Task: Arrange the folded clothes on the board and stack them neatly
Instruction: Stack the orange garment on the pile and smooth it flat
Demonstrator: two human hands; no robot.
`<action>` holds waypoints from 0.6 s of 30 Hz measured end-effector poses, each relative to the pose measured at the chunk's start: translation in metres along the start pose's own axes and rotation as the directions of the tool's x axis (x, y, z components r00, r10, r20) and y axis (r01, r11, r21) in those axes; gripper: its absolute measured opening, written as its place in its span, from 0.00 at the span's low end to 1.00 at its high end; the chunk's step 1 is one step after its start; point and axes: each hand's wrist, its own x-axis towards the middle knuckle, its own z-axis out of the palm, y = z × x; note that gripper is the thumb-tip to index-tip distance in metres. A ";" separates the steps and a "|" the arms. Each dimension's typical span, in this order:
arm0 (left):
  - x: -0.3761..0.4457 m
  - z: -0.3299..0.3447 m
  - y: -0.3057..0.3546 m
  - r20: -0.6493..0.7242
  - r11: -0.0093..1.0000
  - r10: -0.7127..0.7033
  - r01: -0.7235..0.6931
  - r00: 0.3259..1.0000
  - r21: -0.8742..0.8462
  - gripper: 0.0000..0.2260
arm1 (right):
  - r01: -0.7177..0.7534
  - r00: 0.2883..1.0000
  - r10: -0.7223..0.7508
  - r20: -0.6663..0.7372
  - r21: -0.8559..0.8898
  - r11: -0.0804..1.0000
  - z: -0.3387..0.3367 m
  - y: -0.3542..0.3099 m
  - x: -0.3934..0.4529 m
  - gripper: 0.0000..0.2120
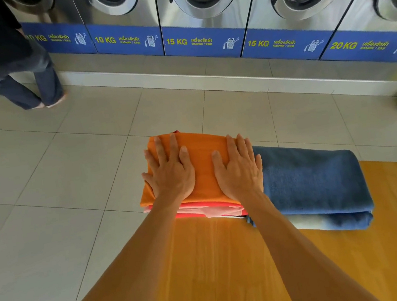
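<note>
Two hands, left hand (170, 173) and right hand (239, 167), press flat with fingers straight on the orange folded garment (200, 155) topping the stack at the table's (233, 272) far edge; folded jeans (315, 180) lie just right of right fingers, long axis running away.

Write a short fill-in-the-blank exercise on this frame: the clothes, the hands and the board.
1. Both hands press flat on the ____ cloth topping the stack.
2. The folded jeans lie to the ____ of the stack.
3. Clothes rest on a ____ board.

Missing words: orange; right; wooden
</note>
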 end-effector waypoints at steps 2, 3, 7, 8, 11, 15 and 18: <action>-0.002 -0.002 0.002 -0.020 1.000 -0.014 0.014 1.000 0.022 0.28 | 0.010 0.999 -0.012 0.038 0.044 0.999 -0.002 0.000 0.001 0.33; -0.005 -0.003 0.004 -0.054 0.999 -0.002 0.005 0.999 0.053 0.28 | 0.020 0.998 -0.025 0.052 0.085 0.996 -0.005 0.001 0.000 0.32; -0.028 -0.008 0.034 -0.234 0.962 0.255 -0.223 0.938 0.155 0.29 | -0.012 1.000 0.007 0.015 0.401 0.916 -0.019 0.011 -0.004 0.24; -0.037 -0.006 0.046 -0.233 0.948 0.308 -0.278 0.922 0.153 0.29 | -0.045 0.999 0.050 0.004 0.504 0.862 -0.023 0.013 -0.005 0.20; -0.062 0.005 0.071 -0.107 0.943 0.325 -0.313 0.940 0.113 0.33 | -0.186 0.976 0.213 0.045 0.682 0.707 -0.037 0.019 0.010 0.16; -0.066 0.013 0.063 0.002 0.930 0.327 -0.322 0.945 0.174 0.44 | -0.375 0.926 0.288 0.243 0.661 0.649 -0.051 0.030 0.036 0.22; -0.065 0.014 0.065 0.042 0.928 0.310 -0.312 0.950 0.203 0.50 | -0.336 0.942 0.242 0.233 0.623 0.707 -0.052 0.035 0.046 0.16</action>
